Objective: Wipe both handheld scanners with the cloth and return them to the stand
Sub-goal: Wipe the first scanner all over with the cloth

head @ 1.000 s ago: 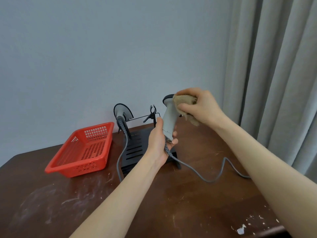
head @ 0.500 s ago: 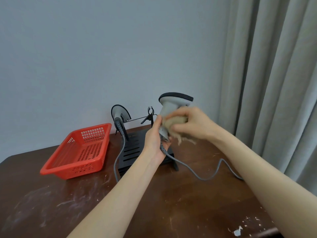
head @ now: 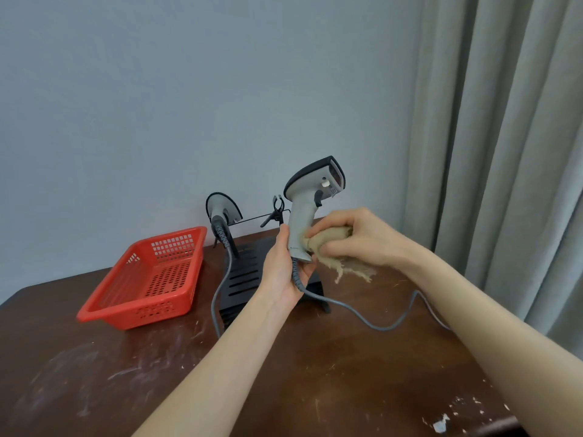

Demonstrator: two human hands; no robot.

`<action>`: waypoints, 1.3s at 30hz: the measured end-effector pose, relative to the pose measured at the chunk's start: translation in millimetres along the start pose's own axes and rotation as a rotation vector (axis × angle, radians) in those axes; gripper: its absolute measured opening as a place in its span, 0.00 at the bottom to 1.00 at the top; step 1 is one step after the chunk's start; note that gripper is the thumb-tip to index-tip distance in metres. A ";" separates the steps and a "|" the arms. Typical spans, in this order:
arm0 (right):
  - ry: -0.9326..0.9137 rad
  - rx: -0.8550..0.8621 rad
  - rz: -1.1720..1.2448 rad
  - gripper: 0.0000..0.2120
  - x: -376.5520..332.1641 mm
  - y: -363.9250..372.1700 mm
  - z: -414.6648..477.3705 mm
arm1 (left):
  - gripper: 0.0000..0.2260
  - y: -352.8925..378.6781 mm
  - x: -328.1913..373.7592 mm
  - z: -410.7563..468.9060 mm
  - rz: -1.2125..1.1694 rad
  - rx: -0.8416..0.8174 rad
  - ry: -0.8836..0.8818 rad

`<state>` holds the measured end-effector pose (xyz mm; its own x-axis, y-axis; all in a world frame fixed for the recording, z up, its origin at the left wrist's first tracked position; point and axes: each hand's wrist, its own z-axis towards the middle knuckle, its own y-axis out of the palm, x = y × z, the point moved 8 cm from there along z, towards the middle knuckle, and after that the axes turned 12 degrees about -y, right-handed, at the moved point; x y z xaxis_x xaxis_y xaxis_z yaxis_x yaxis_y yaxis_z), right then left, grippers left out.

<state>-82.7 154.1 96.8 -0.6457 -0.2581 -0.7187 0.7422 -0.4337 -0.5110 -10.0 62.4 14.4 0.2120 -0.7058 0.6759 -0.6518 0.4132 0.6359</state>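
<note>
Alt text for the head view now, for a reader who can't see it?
The left hand holds a grey scanner upright by its handle base while the right hand presses a tan cloth against the handle. A second scanner sits on the black stand.

Raised scanner [head: 299, 212]: light grey body, black cap over the head, white button and dark trigger. Cloth [head: 331, 238]: plain tan, with a paler frayed fringe. Cable [head: 362, 321]: mid-grey, ribbed in darker grey at the handle's end. Docked scanner [head: 220, 206]: grey with a black rim. Stand [head: 244, 275]: black, its panel cut by rows of parallel slots. Basket [head: 151, 313]: bright red, walls and floor pierced in a regular grid of small holes. Table [head: 315, 373]: dark reddish-brown wood, marked with pale chalky smears and white flecks. Wall [head: 189, 105]: flat pale blue-grey. Curtain [head: 504, 152]: light grey, in vertical folds.
</note>
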 end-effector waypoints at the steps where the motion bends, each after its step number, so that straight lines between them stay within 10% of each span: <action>1: 0.005 0.036 0.027 0.15 -0.7 -5.2 -1.1 | 0.19 -1.8 -0.4 0.7 -0.018 0.002 -0.010; 5: -0.042 0.413 0.018 0.12 -3.0 -42.4 3.5 | 0.22 -2.8 -5.0 5.2 -0.071 -0.014 -0.045; 11: -0.058 -0.046 -0.003 0.13 -9.0 9.5 1.0 | 0.18 -0.5 -9.4 3.4 -0.022 -0.015 -0.056; 17: -0.089 0.278 -0.111 0.13 -14.8 -22.7 5.6 | 0.17 1.8 -9.9 4.6 -0.027 -0.046 -0.069; 22: -0.006 -0.108 0.059 0.12 -15.4 6.2 -4.0 | 0.17 -3.7 -12.3 5.1 -0.019 -0.028 -0.082; 27: -0.076 0.449 0.006 0.11 -10.7 -44.6 3.8 | 0.17 1.9 -18.8 5.6 -0.107 -0.155 -0.163; 33: 0.059 -0.069 0.157 0.08 -2.3 2.2 -6.1 | 0.15 3.9 -16.2 7.3 -0.153 -0.193 -0.162; 39: 0.030 0.516 0.207 0.09 12.9 -36.8 -3.7 | 0.21 4.7 -18.5 6.9 -0.189 -0.290 -0.189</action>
<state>-117.6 170.0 104.5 -0.4850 -0.3613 -0.7964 0.6635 -0.7453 -0.0659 -22.0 73.5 2.3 0.1535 -0.8672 0.4736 -0.3754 0.3922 0.8398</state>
